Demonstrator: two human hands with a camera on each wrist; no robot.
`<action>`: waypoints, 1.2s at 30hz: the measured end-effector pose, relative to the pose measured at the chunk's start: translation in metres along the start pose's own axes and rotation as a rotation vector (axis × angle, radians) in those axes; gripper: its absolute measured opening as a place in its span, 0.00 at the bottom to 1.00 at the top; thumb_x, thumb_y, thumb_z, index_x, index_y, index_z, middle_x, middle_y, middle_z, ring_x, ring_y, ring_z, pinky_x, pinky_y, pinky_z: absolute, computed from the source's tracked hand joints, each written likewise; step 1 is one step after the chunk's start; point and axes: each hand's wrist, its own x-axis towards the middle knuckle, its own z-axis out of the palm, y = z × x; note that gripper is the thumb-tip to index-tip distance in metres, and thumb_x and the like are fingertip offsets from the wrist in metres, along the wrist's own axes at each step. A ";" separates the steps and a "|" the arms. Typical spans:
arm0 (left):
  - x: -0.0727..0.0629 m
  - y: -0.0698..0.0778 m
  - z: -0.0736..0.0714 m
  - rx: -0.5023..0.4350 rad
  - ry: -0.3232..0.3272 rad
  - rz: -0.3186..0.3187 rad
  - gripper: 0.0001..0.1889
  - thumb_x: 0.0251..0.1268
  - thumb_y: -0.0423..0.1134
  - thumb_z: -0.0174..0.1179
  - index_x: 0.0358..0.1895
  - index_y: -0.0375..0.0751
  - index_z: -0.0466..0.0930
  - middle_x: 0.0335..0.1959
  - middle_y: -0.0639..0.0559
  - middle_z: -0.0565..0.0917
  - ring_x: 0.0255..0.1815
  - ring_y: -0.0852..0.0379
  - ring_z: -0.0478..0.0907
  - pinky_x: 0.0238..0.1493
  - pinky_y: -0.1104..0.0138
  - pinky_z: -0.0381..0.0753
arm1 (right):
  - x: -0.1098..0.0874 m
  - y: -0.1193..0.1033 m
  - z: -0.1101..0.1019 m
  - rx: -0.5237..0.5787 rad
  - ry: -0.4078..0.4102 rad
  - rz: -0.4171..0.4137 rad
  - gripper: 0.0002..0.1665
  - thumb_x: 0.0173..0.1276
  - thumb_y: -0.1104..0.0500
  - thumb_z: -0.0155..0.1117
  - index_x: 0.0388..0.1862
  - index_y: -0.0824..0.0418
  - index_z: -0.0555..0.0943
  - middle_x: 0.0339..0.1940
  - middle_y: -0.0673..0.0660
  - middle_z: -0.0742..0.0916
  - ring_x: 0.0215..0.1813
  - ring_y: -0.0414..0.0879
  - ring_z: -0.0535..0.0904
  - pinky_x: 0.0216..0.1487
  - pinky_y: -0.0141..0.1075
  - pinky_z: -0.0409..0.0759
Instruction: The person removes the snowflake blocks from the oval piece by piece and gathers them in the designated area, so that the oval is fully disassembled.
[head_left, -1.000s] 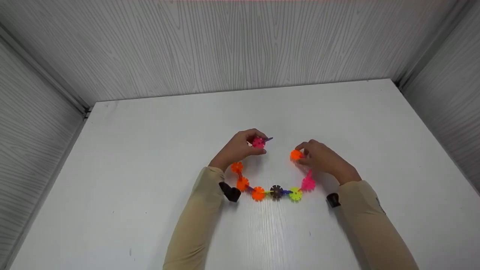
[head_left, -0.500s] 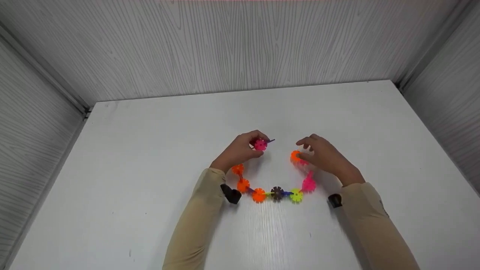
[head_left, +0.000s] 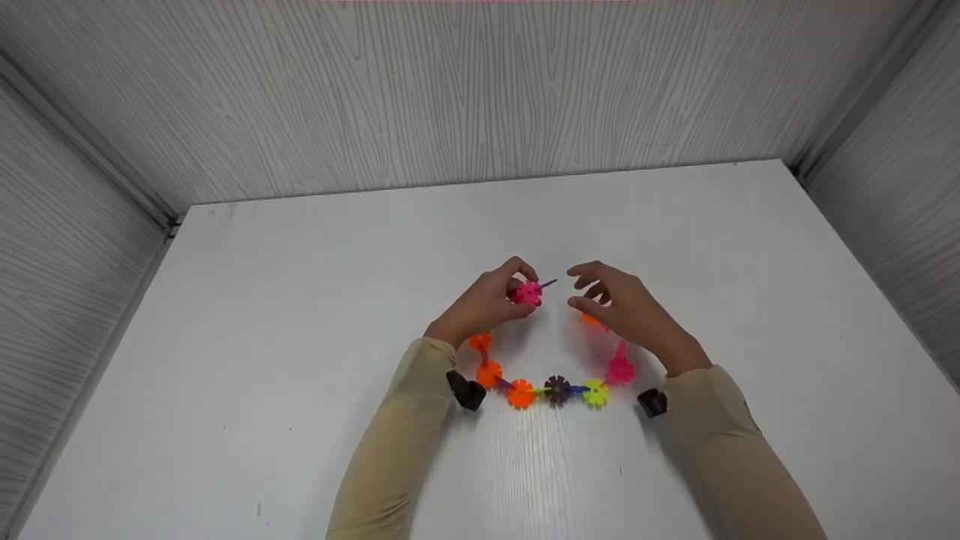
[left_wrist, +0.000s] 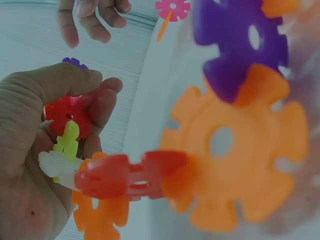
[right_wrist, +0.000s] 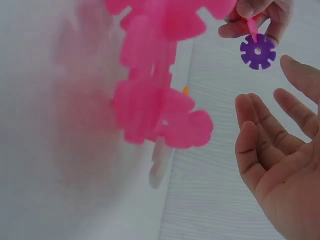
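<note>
A chain of slotted plastic snowflake discs curves over the white table, with orange discs (head_left: 520, 394), a dark disc (head_left: 557, 389) and a yellow disc (head_left: 596, 393) along its near side. My left hand (head_left: 480, 304) pinches a pink disc (head_left: 529, 293) at the chain's left end between thumb and fingers. From that disc a purple disc (right_wrist: 258, 51) sticks out to the right. My right hand (head_left: 634, 307) holds nothing; its fingers are loosely bent and spread, pointing at the purple disc across a small gap. Under it, an orange disc (head_left: 589, 318) at the chain's right end is partly covered.
Pink discs (head_left: 619, 369) form the chain's right side. Black wrist cameras (head_left: 466, 391) hang under both sleeves, close to the chain on the left. The white table (head_left: 337, 300) is bounded by a grey wood-grain panel (head_left: 480, 90) behind and panels at both sides.
My right hand lets go of the orange end disc and moves left, toward my left hand. My left hand shifts slightly right, still pinching the pink disc.
</note>
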 end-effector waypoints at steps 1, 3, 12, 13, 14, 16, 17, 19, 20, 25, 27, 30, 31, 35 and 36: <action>0.000 0.000 0.000 0.001 0.001 0.012 0.20 0.63 0.37 0.64 0.55 0.54 0.68 0.45 0.50 0.82 0.44 0.54 0.77 0.52 0.64 0.80 | 0.000 -0.001 0.001 0.005 -0.002 -0.001 0.27 0.69 0.55 0.62 0.64 0.59 0.70 0.55 0.63 0.82 0.52 0.53 0.81 0.54 0.47 0.80; -0.001 0.000 0.001 0.007 0.007 0.027 0.19 0.63 0.38 0.64 0.55 0.56 0.70 0.43 0.50 0.83 0.41 0.53 0.77 0.49 0.64 0.80 | 0.000 -0.004 0.002 0.011 -0.006 -0.001 0.26 0.69 0.55 0.62 0.63 0.58 0.70 0.55 0.62 0.82 0.51 0.54 0.82 0.53 0.47 0.81; -0.003 -0.003 0.001 0.074 0.033 0.031 0.18 0.60 0.46 0.67 0.53 0.64 0.77 0.42 0.52 0.82 0.42 0.54 0.77 0.47 0.63 0.80 | -0.001 -0.007 0.008 -0.023 0.009 -0.010 0.19 0.70 0.58 0.60 0.59 0.54 0.72 0.51 0.58 0.85 0.47 0.52 0.83 0.49 0.45 0.83; -0.003 -0.003 0.001 0.067 0.033 0.038 0.18 0.59 0.46 0.67 0.53 0.64 0.77 0.42 0.52 0.82 0.42 0.54 0.77 0.47 0.63 0.80 | -0.001 -0.008 0.008 -0.029 0.010 -0.012 0.19 0.70 0.59 0.60 0.59 0.54 0.72 0.50 0.58 0.86 0.46 0.51 0.83 0.49 0.44 0.83; -0.004 -0.003 0.001 0.061 0.034 0.047 0.18 0.59 0.45 0.67 0.52 0.63 0.77 0.41 0.52 0.82 0.42 0.54 0.77 0.47 0.63 0.80 | -0.001 -0.008 0.009 -0.034 0.011 -0.011 0.18 0.70 0.59 0.60 0.58 0.54 0.72 0.49 0.58 0.86 0.45 0.51 0.83 0.48 0.44 0.83; -0.005 -0.003 0.002 0.045 0.029 0.070 0.18 0.59 0.43 0.67 0.52 0.61 0.78 0.41 0.51 0.81 0.42 0.54 0.77 0.46 0.64 0.80 | 0.000 -0.008 0.009 -0.054 0.014 -0.011 0.18 0.71 0.59 0.59 0.58 0.54 0.73 0.49 0.58 0.87 0.44 0.50 0.83 0.48 0.43 0.83; -0.005 -0.003 0.002 0.042 0.024 0.081 0.18 0.60 0.43 0.67 0.53 0.61 0.78 0.40 0.51 0.81 0.42 0.54 0.76 0.46 0.65 0.80 | 0.000 -0.009 0.010 -0.067 0.019 -0.008 0.18 0.71 0.58 0.60 0.58 0.53 0.73 0.49 0.57 0.87 0.44 0.50 0.82 0.47 0.43 0.83; -0.005 -0.003 0.002 0.039 0.012 0.097 0.18 0.60 0.43 0.67 0.53 0.60 0.79 0.41 0.52 0.81 0.42 0.54 0.76 0.46 0.66 0.80 | 0.000 -0.009 0.011 -0.090 0.028 -0.008 0.17 0.70 0.58 0.60 0.58 0.53 0.74 0.48 0.57 0.87 0.44 0.50 0.82 0.46 0.43 0.83; -0.005 -0.003 0.002 0.039 0.005 0.102 0.18 0.60 0.43 0.67 0.54 0.60 0.79 0.41 0.52 0.81 0.43 0.54 0.76 0.45 0.66 0.80 | 0.001 -0.009 0.011 -0.097 0.035 -0.011 0.17 0.70 0.57 0.60 0.57 0.53 0.75 0.48 0.56 0.87 0.44 0.50 0.82 0.46 0.43 0.83; -0.005 -0.001 0.001 0.029 -0.018 0.100 0.19 0.60 0.43 0.67 0.56 0.57 0.80 0.44 0.54 0.82 0.44 0.54 0.75 0.44 0.67 0.79 | 0.003 -0.007 0.014 -0.111 0.071 -0.032 0.11 0.69 0.57 0.62 0.50 0.55 0.79 0.44 0.56 0.88 0.40 0.47 0.81 0.45 0.41 0.82; -0.004 -0.001 0.000 0.024 -0.023 0.096 0.19 0.60 0.42 0.67 0.56 0.57 0.81 0.43 0.54 0.82 0.44 0.54 0.75 0.43 0.67 0.79 | 0.003 -0.007 0.015 -0.113 0.080 -0.039 0.11 0.69 0.57 0.62 0.48 0.56 0.80 0.43 0.56 0.88 0.40 0.47 0.81 0.44 0.41 0.82; -0.004 -0.001 -0.001 0.020 -0.027 0.096 0.19 0.60 0.42 0.67 0.55 0.57 0.80 0.42 0.52 0.81 0.43 0.54 0.75 0.42 0.68 0.79 | 0.003 -0.007 0.015 -0.123 0.092 -0.048 0.11 0.68 0.58 0.63 0.48 0.56 0.80 0.43 0.56 0.88 0.41 0.47 0.80 0.44 0.40 0.82; -0.004 -0.001 -0.001 0.019 -0.028 0.097 0.19 0.59 0.42 0.67 0.55 0.58 0.80 0.41 0.52 0.81 0.43 0.54 0.75 0.42 0.68 0.79 | 0.002 -0.007 0.015 -0.127 0.096 -0.054 0.11 0.68 0.58 0.63 0.48 0.57 0.80 0.43 0.56 0.88 0.40 0.47 0.80 0.43 0.40 0.82; -0.003 -0.001 -0.002 0.012 -0.029 0.095 0.18 0.59 0.42 0.67 0.54 0.59 0.80 0.42 0.52 0.81 0.43 0.54 0.75 0.41 0.69 0.80 | 0.001 -0.008 0.014 -0.145 0.114 -0.077 0.11 0.68 0.58 0.63 0.48 0.58 0.80 0.43 0.56 0.88 0.39 0.47 0.80 0.41 0.37 0.81; -0.003 -0.001 -0.002 0.014 -0.029 0.095 0.18 0.59 0.41 0.67 0.54 0.60 0.80 0.42 0.52 0.81 0.43 0.54 0.75 0.41 0.69 0.80 | 0.001 -0.008 0.014 -0.150 0.118 -0.082 0.11 0.68 0.58 0.63 0.48 0.58 0.80 0.42 0.56 0.88 0.38 0.47 0.80 0.40 0.36 0.80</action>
